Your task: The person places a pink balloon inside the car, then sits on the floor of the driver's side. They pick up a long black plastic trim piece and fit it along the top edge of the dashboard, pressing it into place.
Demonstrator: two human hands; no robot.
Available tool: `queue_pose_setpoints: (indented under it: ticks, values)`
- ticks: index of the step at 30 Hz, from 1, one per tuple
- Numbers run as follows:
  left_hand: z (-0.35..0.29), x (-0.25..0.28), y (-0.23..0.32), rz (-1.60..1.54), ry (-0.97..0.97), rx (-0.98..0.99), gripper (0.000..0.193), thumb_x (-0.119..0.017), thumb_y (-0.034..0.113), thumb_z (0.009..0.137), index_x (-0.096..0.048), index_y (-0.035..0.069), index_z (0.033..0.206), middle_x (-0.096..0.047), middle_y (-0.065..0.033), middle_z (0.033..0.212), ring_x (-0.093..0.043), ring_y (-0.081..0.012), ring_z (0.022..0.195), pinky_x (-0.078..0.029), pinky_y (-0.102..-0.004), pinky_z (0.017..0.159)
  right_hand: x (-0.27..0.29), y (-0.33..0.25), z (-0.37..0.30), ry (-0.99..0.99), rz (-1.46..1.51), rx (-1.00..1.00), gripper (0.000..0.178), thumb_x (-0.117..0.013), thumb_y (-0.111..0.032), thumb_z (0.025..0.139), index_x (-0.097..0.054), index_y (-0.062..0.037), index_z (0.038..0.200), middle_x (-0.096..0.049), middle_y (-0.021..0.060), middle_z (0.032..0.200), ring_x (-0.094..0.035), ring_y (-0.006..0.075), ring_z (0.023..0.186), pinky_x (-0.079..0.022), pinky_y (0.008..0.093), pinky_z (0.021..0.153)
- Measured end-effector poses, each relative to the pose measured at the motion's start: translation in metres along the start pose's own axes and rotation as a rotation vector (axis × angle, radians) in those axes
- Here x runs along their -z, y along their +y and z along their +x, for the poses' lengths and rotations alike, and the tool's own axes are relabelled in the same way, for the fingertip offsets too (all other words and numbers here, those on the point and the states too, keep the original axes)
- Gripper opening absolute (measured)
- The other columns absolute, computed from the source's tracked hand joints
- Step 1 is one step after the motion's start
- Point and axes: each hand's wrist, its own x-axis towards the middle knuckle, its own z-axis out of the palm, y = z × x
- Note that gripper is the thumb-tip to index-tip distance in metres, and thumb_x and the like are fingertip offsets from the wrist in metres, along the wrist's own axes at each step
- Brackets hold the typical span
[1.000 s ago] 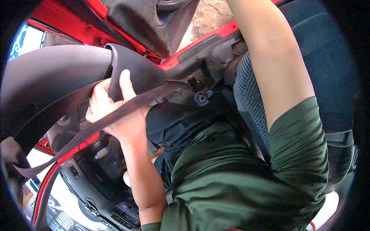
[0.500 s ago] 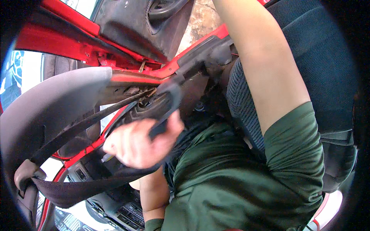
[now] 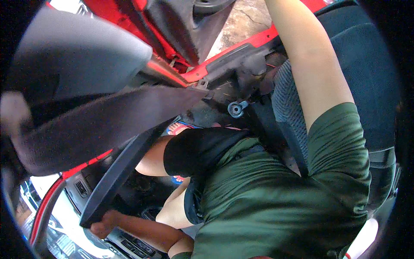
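A: A long dark panel [image 3: 123, 172] slants through the car's cabin at eight o'clock, its lower end in the left hand [image 3: 105, 223]. How do the fingers stand?

B: They appear bent close around the panel's end, some fingertips hidden. The right arm [image 3: 310, 56] leaves the picture toward one o'clock; its hand is out of sight, so I cannot tell how those fingers stand or what they hold.

A: What could go wrong?

B: The seat belt [image 3: 116, 121], blurred, spans nine o'clock just beside the panel's upper edge; whether they touch, I cannot tell. Lifting the panel toward twelve could snag it on the webbing. With only one hand seen on it, and that at one end, a slip or twist could swing the far end into the bare leg [image 3: 153, 159] at eight o'clock, or knock the near end against the dashboard [image 3: 133, 247] at seven.

A: And compared with half a second ago?

B: In that frame the hand blurs nearer the centre, the belt looping below it. Now the hand is farther out, between seven and eight o'clock, and the belt stretches above it. The panel, foreshortened then, shows its length. A sandalled foot [image 3: 177, 128] has come into view near nine.
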Motion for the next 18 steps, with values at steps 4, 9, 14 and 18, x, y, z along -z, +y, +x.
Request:
queue_pose_setpoints:
  ticks: [4, 9, 14, 18]
  values:
    - [0.017, 0.024, -0.086, 0.545, 0.082, -0.276, 0.056, -0.079, 0.058, 0.081, -0.055, 0.01, 0.098, -0.056, -0.0026, 0.063, -0.058, -0.0332, 0.048, -0.043, -0.045, 0.047, 0.001, 0.008, -0.004, 0.024, 0.069, -0.077, 0.041, -0.067, -0.046, 0.092, -0.072, -0.0144, 0.117, -0.069, 0.0036, 0.112, -0.062, 0.0187, 0.103, -0.051, 0.0371, 0.089]
    - [0.025, 0.064, -0.157, 0.322, 0.173, -0.008, 0.043, -0.072, 0.048, 0.091, -0.061, 0.006, 0.091, -0.063, -0.0064, 0.074, -0.063, -0.0338, 0.06, -0.05, -0.0439, 0.057, 0.006, 0.045, -0.009, 0.079, 0.154, -0.229, 0.052, -0.057, -0.052, 0.1, -0.064, -0.0165, 0.138, -0.06, 0.0067, 0.136, -0.058, 0.0242, 0.114, -0.051, 0.041, 0.095]
    - [0.005, 0.122, -0.2, 0.082, 0.338, 0.321, 0.041, -0.065, 0.039, 0.102, -0.068, 0.002, 0.084, -0.069, -0.0101, 0.086, -0.068, -0.0343, 0.072, -0.056, -0.0428, 0.067, -0.01, 0.039, -0.007, 0.057, 0.091, -0.235, 0.047, -0.059, -0.046, 0.099, -0.065, -0.0134, 0.132, -0.063, 0.0085, 0.131, -0.06, 0.0251, 0.112, -0.051, 0.041, 0.096]
    - [-0.031, 0.152, -0.193, 0.039, 0.324, 0.538, 0.051, -0.075, 0.053, 0.093, -0.07, 0.003, 0.083, -0.071, -0.0113, 0.087, -0.068, -0.0346, 0.074, -0.058, -0.0448, 0.069, -0.014, 0.037, -0.005, 0.061, 0.036, -0.257, 0.042, -0.061, -0.042, 0.099, -0.066, -0.011, 0.127, -0.065, 0.0099, 0.128, -0.062, 0.0259, 0.111, -0.052, 0.041, 0.096]
